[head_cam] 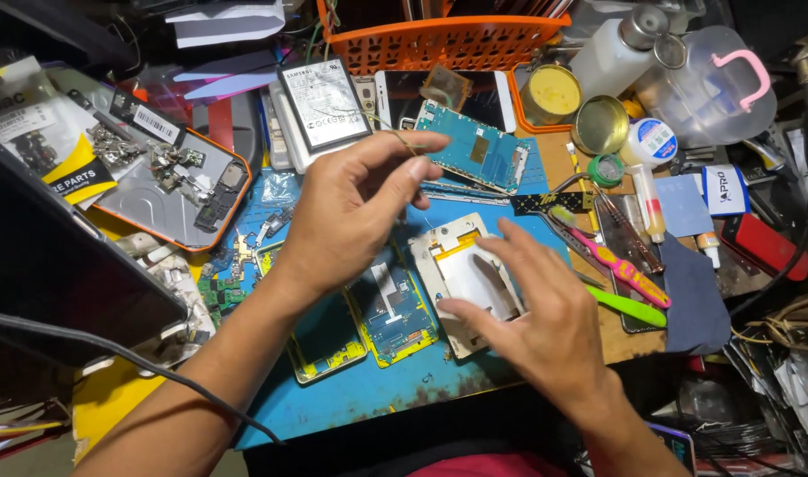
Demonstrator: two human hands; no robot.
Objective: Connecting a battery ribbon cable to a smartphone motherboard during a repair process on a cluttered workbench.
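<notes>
My left hand is raised over the blue work mat, thumb and forefinger pinched on a thin wire that hangs down toward the mat. My right hand rests on a white phone frame lying on the mat, with thumb and fingers spread across its lower right part. A blue circuit board lies just beyond the left fingertips. Another blue board in a yellow-edged frame sits under my left wrist.
A phone battery and an orange basket lie at the back. Round tins, a white bottle and a clear jug stand back right. A pink toothbrush and green pry tool lie right. A tray of parts sits left.
</notes>
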